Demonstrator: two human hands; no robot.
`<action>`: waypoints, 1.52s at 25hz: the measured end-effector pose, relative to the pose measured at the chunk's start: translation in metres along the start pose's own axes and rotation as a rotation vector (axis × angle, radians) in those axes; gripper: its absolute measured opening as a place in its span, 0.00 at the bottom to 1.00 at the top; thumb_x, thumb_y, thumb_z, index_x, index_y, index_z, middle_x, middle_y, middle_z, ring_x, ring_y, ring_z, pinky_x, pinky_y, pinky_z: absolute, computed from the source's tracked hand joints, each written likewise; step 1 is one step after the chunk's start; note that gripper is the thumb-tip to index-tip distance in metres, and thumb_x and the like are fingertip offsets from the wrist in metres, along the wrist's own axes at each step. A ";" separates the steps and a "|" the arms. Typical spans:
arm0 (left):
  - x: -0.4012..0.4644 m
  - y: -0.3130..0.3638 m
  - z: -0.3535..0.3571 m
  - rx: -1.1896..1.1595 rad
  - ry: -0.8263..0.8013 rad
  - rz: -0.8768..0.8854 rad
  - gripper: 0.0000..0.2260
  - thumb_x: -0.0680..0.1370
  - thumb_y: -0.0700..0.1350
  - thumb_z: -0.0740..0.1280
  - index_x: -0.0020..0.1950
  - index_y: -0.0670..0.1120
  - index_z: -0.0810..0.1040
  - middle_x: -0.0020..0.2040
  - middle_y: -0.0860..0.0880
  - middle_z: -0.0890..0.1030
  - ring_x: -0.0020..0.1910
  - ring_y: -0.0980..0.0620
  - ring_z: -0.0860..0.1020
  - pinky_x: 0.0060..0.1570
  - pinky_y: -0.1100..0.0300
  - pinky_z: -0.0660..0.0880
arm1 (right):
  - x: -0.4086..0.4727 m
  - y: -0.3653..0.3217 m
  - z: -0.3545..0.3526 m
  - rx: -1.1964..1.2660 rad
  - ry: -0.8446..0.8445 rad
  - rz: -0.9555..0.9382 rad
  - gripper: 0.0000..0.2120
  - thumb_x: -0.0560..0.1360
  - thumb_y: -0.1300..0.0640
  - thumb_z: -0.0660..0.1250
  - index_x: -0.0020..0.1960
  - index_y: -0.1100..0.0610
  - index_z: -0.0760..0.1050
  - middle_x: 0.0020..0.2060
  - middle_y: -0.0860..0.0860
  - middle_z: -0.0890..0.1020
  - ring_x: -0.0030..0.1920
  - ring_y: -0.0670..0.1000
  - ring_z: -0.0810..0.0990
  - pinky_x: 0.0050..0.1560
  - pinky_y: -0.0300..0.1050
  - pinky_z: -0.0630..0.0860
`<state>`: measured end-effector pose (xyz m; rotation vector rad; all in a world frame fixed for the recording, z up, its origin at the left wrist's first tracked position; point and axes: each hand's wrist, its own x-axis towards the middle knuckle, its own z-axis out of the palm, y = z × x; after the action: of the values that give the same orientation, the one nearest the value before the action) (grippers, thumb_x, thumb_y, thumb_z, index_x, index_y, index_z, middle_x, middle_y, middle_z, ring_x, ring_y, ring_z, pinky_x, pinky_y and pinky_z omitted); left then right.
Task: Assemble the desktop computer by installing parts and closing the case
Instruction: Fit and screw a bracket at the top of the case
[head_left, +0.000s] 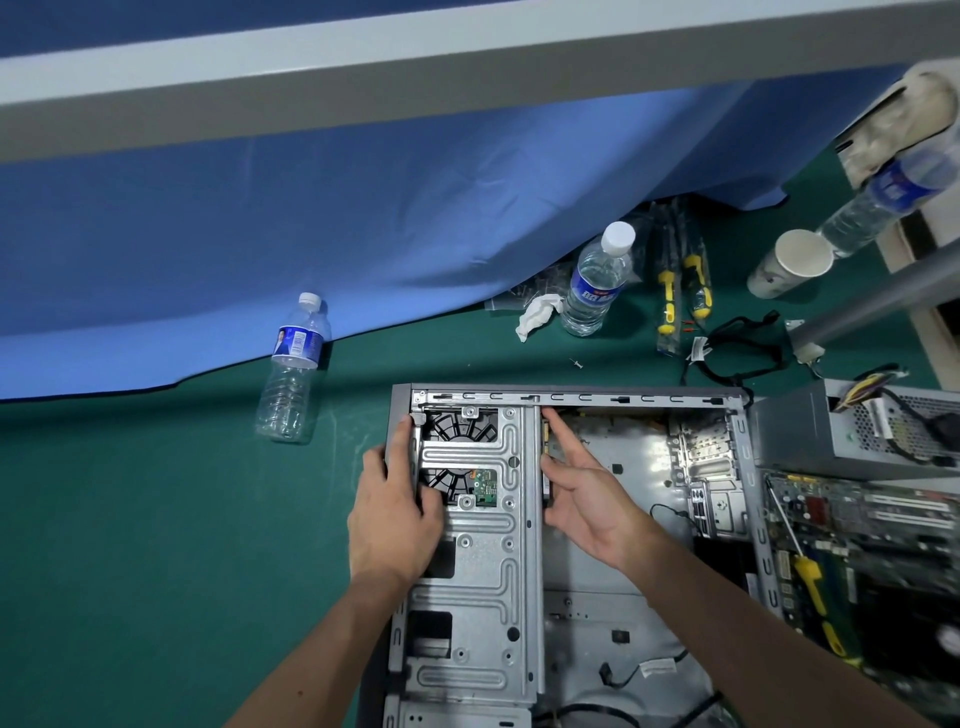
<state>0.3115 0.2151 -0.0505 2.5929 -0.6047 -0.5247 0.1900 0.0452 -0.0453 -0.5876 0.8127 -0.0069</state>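
The case (566, 519) is cut off by the bottom edge. The motherboard (862, 551) runs off the right edge. The left hand (395, 519) hides part of the fan (457, 431).
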 end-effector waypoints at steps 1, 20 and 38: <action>0.000 0.000 0.000 -0.001 0.001 0.000 0.35 0.75 0.45 0.62 0.78 0.61 0.49 0.55 0.52 0.65 0.45 0.48 0.72 0.44 0.52 0.74 | 0.000 0.000 0.000 -0.004 0.004 0.000 0.26 0.83 0.65 0.56 0.67 0.35 0.67 0.65 0.51 0.78 0.66 0.56 0.77 0.59 0.62 0.76; -0.006 0.001 -0.003 -0.012 0.007 0.044 0.30 0.78 0.49 0.60 0.79 0.56 0.53 0.67 0.46 0.65 0.53 0.43 0.75 0.52 0.49 0.75 | -0.110 -0.014 -0.098 -1.801 0.841 -0.283 0.35 0.80 0.56 0.59 0.79 0.62 0.45 0.78 0.61 0.52 0.77 0.59 0.51 0.77 0.55 0.53; -0.128 0.056 0.086 0.447 -0.037 0.292 0.38 0.74 0.56 0.66 0.80 0.54 0.52 0.81 0.46 0.44 0.79 0.48 0.40 0.76 0.42 0.46 | -0.162 -0.005 -0.251 -1.545 0.696 0.042 0.20 0.80 0.49 0.64 0.66 0.59 0.67 0.61 0.58 0.73 0.62 0.58 0.72 0.62 0.51 0.71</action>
<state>0.1487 0.2047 -0.0626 2.8281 -1.2094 -0.3742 -0.0937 -0.0462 -0.0675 -2.0973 1.4434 0.5220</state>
